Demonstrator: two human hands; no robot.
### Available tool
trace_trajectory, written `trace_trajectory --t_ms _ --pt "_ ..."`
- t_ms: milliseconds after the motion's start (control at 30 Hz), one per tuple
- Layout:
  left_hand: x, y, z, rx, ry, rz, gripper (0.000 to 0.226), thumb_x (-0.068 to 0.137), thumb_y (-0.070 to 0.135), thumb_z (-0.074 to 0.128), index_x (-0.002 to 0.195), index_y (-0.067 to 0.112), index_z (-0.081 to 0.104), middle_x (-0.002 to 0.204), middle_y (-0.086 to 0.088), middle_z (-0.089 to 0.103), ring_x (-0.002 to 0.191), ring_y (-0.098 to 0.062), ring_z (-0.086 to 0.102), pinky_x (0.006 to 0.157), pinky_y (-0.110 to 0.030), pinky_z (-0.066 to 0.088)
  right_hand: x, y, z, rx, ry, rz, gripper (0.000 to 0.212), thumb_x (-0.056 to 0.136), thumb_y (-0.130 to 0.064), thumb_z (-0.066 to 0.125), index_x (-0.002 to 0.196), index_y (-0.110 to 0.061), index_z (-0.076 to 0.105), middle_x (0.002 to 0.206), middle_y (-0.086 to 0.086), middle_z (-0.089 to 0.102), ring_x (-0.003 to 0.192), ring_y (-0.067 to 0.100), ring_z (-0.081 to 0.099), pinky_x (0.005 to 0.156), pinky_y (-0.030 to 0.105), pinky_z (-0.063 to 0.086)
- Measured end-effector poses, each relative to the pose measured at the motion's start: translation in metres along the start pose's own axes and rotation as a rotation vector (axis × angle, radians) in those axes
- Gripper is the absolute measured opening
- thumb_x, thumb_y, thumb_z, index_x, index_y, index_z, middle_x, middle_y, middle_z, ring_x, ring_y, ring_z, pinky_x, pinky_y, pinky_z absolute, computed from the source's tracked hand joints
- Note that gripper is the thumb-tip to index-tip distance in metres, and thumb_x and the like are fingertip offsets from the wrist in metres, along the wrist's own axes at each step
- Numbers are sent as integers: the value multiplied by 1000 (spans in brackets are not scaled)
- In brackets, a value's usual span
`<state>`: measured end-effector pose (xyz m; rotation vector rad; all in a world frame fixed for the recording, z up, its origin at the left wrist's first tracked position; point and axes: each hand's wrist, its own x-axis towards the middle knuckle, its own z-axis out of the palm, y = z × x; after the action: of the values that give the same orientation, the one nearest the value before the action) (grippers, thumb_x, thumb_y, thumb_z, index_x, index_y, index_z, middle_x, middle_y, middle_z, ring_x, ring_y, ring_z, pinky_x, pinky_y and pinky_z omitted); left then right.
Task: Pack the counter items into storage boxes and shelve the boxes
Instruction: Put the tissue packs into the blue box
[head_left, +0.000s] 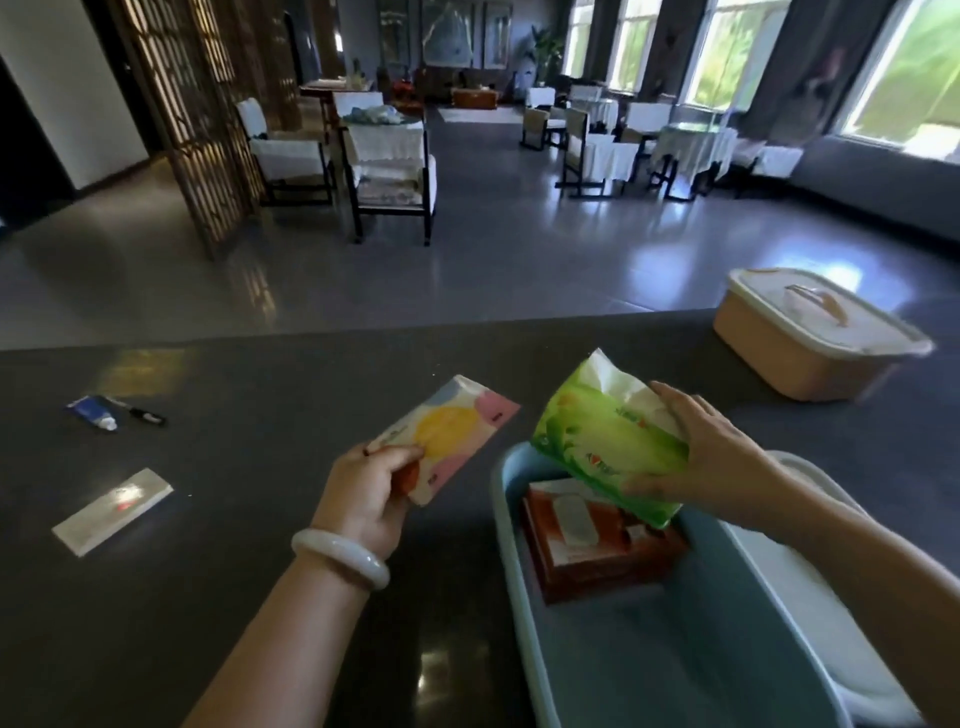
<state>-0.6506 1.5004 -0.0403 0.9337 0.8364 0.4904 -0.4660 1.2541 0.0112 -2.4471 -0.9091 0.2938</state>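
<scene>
Nearest, a blue storage box (524, 597) at the desk's near edge, smooth moulded plastic with rounded corners, a white lid (810, 545) lying beside it on the right. Inside, an orange-brown tissue pack (597, 551) lying flat against the far wall.

Just above the box's far end, right hand (717, 457) curled round a green tissue pack (608, 441) – thumb under, fingers over the top – tilted, lower corner dipping into the box. Soft, light, crushable; glossy film likely slippery, so best gripped across the middle (white tissue poking from the open top end would tear if pulled).

Left of that, left hand (374, 483), pale bangle (340, 558) at the wrist, pinching a flat pastel packet (452, 436) by its near corner, clear of the desk (260, 519). Thin, floppy, nearly weightless by the look.

Further left on the dark polished stone: a flat white strip (111, 512), a small blue tube (93, 413), a black pen-like thing (145, 415) – all rigid, easy pinches.

Far right, a peach storage box (800, 364), lid with handle closed.
</scene>
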Motion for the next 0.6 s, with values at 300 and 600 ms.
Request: trace_trajectory --t_ms 300,600 --pt "-26 -49 52 21 19 89 38 79 4 73 113 3 57 104 -17 70 90 -29 71 69 -36 56 -60 48 -4 -211 -244 -267 108 57 -58 79 137 -55 7 113 -47 15 107 -7 25 84 7 30" --pt "-36 -77 56 207 148 330 29 81 6 74 101 15 54 97 -13 67 78 -22 68 71 -39 56 -59 53 34 -343 -632 -435 106 62 -59 77 141 -47 8 138 -31 19 127 -6 16 109 24 21"
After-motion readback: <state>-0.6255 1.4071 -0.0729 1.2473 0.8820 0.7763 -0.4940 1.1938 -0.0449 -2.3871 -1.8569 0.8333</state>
